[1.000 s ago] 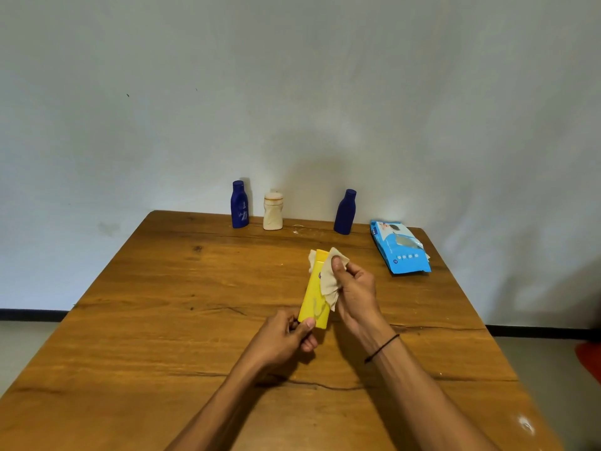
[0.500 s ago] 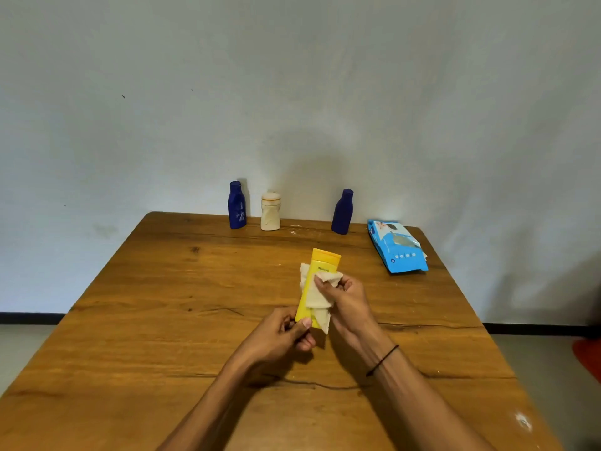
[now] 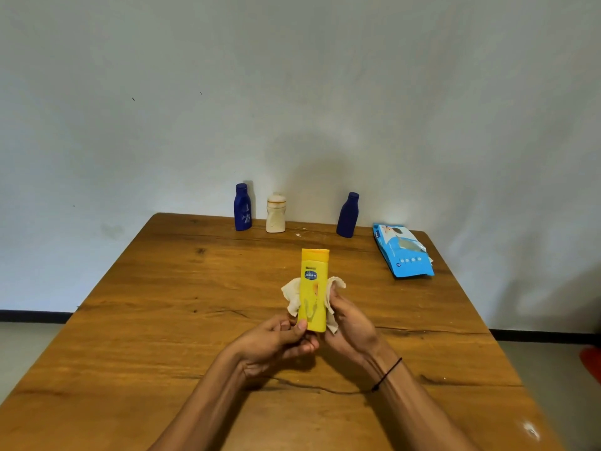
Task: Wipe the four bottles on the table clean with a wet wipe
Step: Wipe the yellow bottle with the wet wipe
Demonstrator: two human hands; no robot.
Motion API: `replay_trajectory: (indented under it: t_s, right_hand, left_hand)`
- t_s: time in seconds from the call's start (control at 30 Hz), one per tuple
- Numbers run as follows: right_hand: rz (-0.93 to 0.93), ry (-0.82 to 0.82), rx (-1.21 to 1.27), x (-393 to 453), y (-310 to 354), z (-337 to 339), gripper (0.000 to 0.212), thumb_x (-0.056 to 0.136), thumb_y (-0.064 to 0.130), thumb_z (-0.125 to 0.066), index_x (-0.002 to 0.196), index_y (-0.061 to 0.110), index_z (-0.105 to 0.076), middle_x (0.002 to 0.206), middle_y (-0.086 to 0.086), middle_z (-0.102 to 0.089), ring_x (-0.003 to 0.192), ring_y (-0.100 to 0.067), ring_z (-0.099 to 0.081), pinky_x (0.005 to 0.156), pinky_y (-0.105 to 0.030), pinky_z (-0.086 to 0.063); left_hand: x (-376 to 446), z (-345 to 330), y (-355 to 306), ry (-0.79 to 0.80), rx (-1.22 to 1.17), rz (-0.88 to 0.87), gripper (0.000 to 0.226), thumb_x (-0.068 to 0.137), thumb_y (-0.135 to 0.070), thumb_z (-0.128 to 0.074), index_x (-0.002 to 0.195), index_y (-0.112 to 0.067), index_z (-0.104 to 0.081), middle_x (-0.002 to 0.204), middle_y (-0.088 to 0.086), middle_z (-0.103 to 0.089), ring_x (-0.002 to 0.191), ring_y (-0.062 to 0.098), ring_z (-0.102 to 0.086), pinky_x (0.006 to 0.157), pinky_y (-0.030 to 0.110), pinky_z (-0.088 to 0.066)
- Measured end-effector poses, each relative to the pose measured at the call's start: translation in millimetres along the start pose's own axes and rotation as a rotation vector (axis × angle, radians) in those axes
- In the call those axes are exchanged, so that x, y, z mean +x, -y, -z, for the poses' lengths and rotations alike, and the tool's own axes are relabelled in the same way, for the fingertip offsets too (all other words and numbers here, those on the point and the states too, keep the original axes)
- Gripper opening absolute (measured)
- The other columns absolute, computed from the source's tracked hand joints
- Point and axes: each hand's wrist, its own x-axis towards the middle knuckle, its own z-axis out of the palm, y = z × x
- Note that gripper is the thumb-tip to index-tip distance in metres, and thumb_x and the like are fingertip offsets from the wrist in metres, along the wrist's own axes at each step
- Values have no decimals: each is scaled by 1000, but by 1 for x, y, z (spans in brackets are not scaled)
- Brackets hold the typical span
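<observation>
Left hand [image 3: 279, 340] pinches yellow Vaseline bottle [image 3: 314, 289] base; right hand [image 3: 349, 327] clasps wet wipe [image 3: 292, 296] behind it, above wooden table [image 3: 162, 320]

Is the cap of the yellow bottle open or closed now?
Closed. The cap sits flat on top of the yellow bottle, with no flap lifted.

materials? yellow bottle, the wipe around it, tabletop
Yellow bottle: probably plastic, smooth opaque, slightly glossy, with a printed label. Wipe: thin off-white nonwoven or cloth-like sheet, matte, limp and crumpled, draping behind the bottle. Table: wood or wood-look top, brown, visible grain, knots and dark cracks, low sheen; solid or veneer is unclear.
</observation>
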Motion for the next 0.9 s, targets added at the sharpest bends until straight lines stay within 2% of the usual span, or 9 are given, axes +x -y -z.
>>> replay_trajectory:
  t_s: [0.1,0.23,0.33,0.43,0.53,0.6,0.67,0.8,0.9]
  right_hand:
    - [15,19,46,7,8,-2,47,108,30,-31,129,3,-64,119,-26,-69,100,-35,-68,96,-50,-55]
    - [111,30,180,18,21,-10,40,109,28,-38,111,2,-69,98,-18,-57,87,-28,-57,90,-42,-46]
    - [144,10,230,26,18,-10,36,112,36,-41,116,6,-60,97,-16,-56,88,-26,-54,88,-41,-45]
    - [207,-204,148,30,17,-16,43,103,42,-52,129,8,-58,108,-20,-66,91,-27,-63,87,-42,-53]
    - [305,-374,109,38,22,-15,50,104,41,-47,142,9,-51,121,-15,-68,102,-22,-65,86,-38,-54]
    - [354,-431,47,42,24,-14,47,105,41,-46,141,10,-51,117,-10,-68,101,-19,-65,85,-37,-55]
    - [373,-457,-18,43,24,-14,41,105,40,-47,136,14,-53,114,-8,-68,100,-19,-65,91,-42,-56]
    - [386,-466,-205,45,20,-15,29,103,33,-55,129,20,-57,120,-5,-70,111,-23,-67,103,-51,-54]
    - [371,-372,-445,34,4,-16,33,101,25,-61,132,13,-61,117,-7,-76,108,-26,-73,94,-48,-60]
  left_hand:
    - [-5,-2,-2,70,-25,59,21,97,-18,-61,106,0,-68,91,15,-72,84,15,-73,78,22,-63]
    - [-10,-6,-3,145,-141,168,30,103,-23,-53,113,2,-67,94,22,-72,83,21,-77,74,25,-65]
    - [-8,-4,-5,108,-241,202,42,100,-29,-53,109,6,-75,97,29,-70,84,29,-78,72,31,-66]
    - [-5,-8,-9,53,-152,175,54,107,-43,-44,119,1,-73,102,29,-71,87,28,-77,78,32,-66]
    - [-3,-17,-10,-171,165,-54,53,98,-50,-59,123,-4,-68,104,21,-76,85,25,-75,75,34,-66]
    - [-3,-17,-9,-322,577,-298,41,90,-44,-78,122,-20,-73,100,3,-81,84,21,-78,77,44,-67]
    - [-2,-16,-7,-422,809,-447,25,91,-37,-80,114,-29,-78,89,-8,-81,80,13,-79,76,47,-66]
    - [4,-25,-9,-505,790,-572,8,95,-29,-77,97,-27,-84,73,-15,-78,73,-1,-73,70,30,-60]
    - [11,-19,-8,-470,649,-583,9,95,-25,-77,98,-24,-85,81,-7,-81,81,7,-76,79,39,-63]
